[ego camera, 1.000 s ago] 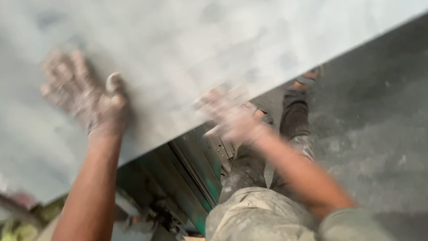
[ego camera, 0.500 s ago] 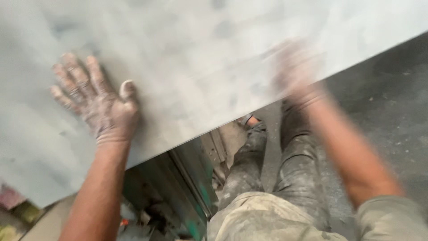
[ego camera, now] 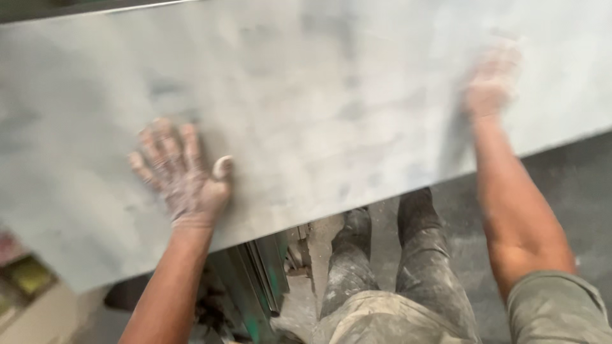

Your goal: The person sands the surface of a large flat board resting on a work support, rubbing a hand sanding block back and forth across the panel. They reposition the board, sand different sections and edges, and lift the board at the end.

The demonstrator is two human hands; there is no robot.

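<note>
One large grey slab [ego camera: 306, 108] fills most of the view in front of you, a flat, smooth sheet of what looks like stone, mottled with pale cloudy patches and dulled by a film of dust. Its lower edge runs straight and slants upward from left to right, just above your two legs [ego camera: 389, 267]. Your left hand [ego camera: 182, 172] lies flat on the slab's face near that edge, four fingers spread apart and the thumb stuck out to the side, clamped on nothing; the whole hand is caked in whitish powder. Your right hand [ego camera: 491, 83] is also against the slab, higher up and well apart from the left, but it is blurred, so you cannot tell whether its fingers are spread or together. Both forearms are bare. Your trousers are grey and streaked with the same dust, and a greenish sleeve [ego camera: 558, 309] covers your right upper arm. Below the slab's edge, a green metal frame [ego camera: 261, 286] stands beside your legs on a dark, gritty floor [ego camera: 567, 191].
</note>
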